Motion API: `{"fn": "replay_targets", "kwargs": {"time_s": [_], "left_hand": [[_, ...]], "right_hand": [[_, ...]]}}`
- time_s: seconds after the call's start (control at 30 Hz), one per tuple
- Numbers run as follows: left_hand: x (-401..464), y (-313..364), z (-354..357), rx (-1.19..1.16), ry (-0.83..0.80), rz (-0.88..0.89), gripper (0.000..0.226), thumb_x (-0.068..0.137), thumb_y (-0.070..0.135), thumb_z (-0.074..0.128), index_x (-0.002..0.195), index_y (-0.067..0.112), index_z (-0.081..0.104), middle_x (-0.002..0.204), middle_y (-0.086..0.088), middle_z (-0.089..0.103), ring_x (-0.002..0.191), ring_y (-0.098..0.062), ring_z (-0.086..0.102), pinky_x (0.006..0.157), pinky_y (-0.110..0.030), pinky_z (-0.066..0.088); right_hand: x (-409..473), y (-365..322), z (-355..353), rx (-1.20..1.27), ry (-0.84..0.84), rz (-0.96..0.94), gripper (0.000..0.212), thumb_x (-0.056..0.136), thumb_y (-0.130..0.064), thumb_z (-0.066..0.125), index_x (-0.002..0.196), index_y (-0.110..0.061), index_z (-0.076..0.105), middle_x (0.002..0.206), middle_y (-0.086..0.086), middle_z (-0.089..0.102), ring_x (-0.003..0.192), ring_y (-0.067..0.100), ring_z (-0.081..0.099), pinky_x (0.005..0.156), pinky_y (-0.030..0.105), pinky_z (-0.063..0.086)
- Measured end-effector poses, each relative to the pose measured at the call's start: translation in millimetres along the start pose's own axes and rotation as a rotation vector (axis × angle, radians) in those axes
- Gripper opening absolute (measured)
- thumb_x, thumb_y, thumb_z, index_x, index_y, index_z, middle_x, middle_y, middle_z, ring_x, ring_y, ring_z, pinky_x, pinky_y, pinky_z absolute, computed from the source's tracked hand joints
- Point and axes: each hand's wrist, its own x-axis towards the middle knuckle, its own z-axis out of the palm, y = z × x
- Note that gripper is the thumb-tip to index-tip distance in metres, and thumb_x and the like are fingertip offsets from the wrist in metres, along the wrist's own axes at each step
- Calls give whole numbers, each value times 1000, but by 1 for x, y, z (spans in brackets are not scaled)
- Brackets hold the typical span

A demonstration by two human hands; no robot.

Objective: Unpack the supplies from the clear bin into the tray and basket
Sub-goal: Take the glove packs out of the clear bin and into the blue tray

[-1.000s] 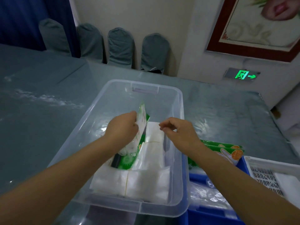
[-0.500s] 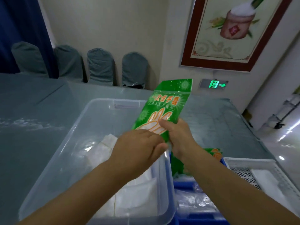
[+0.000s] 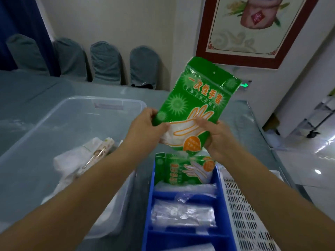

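I hold a green pack of disposable gloves (image 3: 195, 98) upright in the air, above the far end of the blue divided tray (image 3: 150, 196). My left hand (image 3: 145, 127) grips its lower left edge and my right hand (image 3: 217, 136) grips its lower right edge. A second green glove pack (image 3: 183, 171) stands in the tray's far compartment, and clear plastic packets (image 3: 183, 212) lie in the nearer compartments. The clear bin (image 3: 45, 120) sits to the left, still holding white packs (image 3: 72, 160) and a patterned narrow pack (image 3: 101, 149). A white slotted basket (image 3: 241, 211) stands right of the tray.
Everything rests on a table covered in grey-blue cloth (image 3: 241, 120). Several covered chairs (image 3: 105, 60) line the far wall. A framed picture (image 3: 253, 29) hangs on the wall at the right. The table's right edge drops to a shiny floor (image 3: 308, 160).
The green glove pack came up out of the clear bin and moved right, over the blue tray. Both hands now grip its lower edge, and my view has swung rightward.
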Motion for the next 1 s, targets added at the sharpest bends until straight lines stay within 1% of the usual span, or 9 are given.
{"fn": "replay_targets", "kwargs": {"time_s": [0.07, 0.13, 0.27, 0.4, 0.5, 0.7, 0.87, 0.93, 1.0], "left_hand": [[-4, -5, 23, 90, 30, 55, 23, 82, 11, 67, 91, 26, 52, 88, 2, 65, 82, -21, 65, 73, -45, 57], [-12, -17, 45, 203, 20, 53, 27, 83, 17, 65, 101, 29, 49, 96, 4, 65, 88, -18, 63, 81, -44, 54], [-29, -62, 79, 427, 5, -78, 49, 82, 20, 64, 124, 18, 41, 113, -4, 62, 102, -27, 60, 88, -41, 49], [-39, -119, 108, 875, -367, -93, 37, 83, 28, 61, 116, 13, 53, 116, -10, 61, 103, -29, 59, 81, -31, 47], [-35, -156, 129, 1065, -608, -15, 46, 85, 41, 55, 122, 14, 53, 127, -9, 53, 116, -27, 48, 92, -36, 39], [-13, -189, 150, 1108, -755, -62, 47, 86, 47, 52, 116, 12, 54, 122, -11, 58, 111, -31, 51, 88, -35, 40], [-7, -195, 152, 1057, -783, -88, 44, 86, 42, 57, 117, 11, 56, 123, -11, 59, 110, -30, 55, 85, -33, 45], [-6, -193, 152, 1093, -806, -94, 41, 87, 41, 56, 116, 11, 58, 121, -11, 60, 109, -30, 57, 83, -32, 45], [-4, -190, 152, 1123, -843, -122, 37, 88, 39, 55, 114, 13, 62, 119, -11, 62, 108, -30, 58, 82, -31, 46]], "right_hand": [[2, 4, -23, -17, 7, 16, 36, 76, -10, 67, 111, -6, 59, 94, 7, 72, 84, 23, 69, 76, 39, 58], [5, 7, -43, -29, 64, 20, 29, 82, 1, 62, 110, -4, 59, 93, 9, 71, 82, 23, 70, 70, 36, 59], [11, 8, -73, -183, 186, -21, 24, 83, 4, 62, 104, -6, 60, 86, 6, 71, 75, 20, 71, 68, 36, 60], [13, 11, -96, -484, 219, -69, 25, 81, 1, 66, 103, -9, 61, 95, 10, 71, 87, 24, 70, 81, 44, 57], [13, 15, -107, -616, 202, -69, 23, 81, 0, 67, 99, -14, 62, 96, 14, 71, 90, 30, 69, 80, 48, 57], [13, 26, -125, -760, 205, -111, 24, 80, 0, 67, 101, -11, 62, 86, 15, 68, 81, 28, 66, 70, 36, 56], [15, 38, -135, -930, 144, -174, 12, 80, -4, 67, 90, -10, 63, 82, 30, 63, 76, 42, 61, 64, 40, 52], [17, 44, -136, -963, 105, -179, 17, 79, -4, 68, 82, -19, 62, 71, 18, 63, 69, 35, 61, 64, 39, 52], [20, 49, -138, -1049, 50, -173, 26, 79, -5, 68, 71, -27, 56, 61, -3, 56, 61, 17, 55, 62, 34, 47]]}}
